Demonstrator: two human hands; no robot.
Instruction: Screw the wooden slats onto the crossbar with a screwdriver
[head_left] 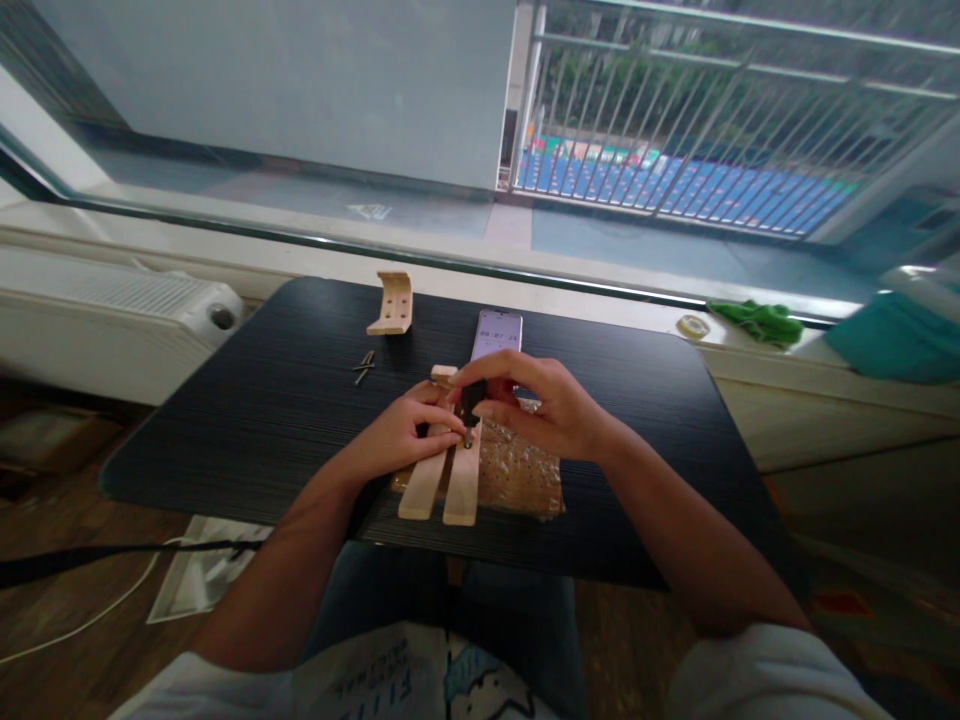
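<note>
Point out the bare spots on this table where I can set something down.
Right: the black table between the phone and the right edge, beyond the right forearm. Left: between the left edge and the screws. Crowded: the middle, where the left hand and right hand sit over the wooden strips and bubble-wrapped block.

Count gives 2 hands [409, 435] [555, 402], 1 black-handled tool [473, 398], 2 pale wooden strips [420, 495] [460, 492], 1 plastic-wrapped brown slab [517, 470], 1 curved wooden piece [394, 290], 1 cluster of screws [365, 367] (exact count unclear), 1 phone [496, 328], 1 black table [285, 420], 1 tape roll [692, 326], 1 green cloth [761, 322], 1 radiator [112, 295].
</note>
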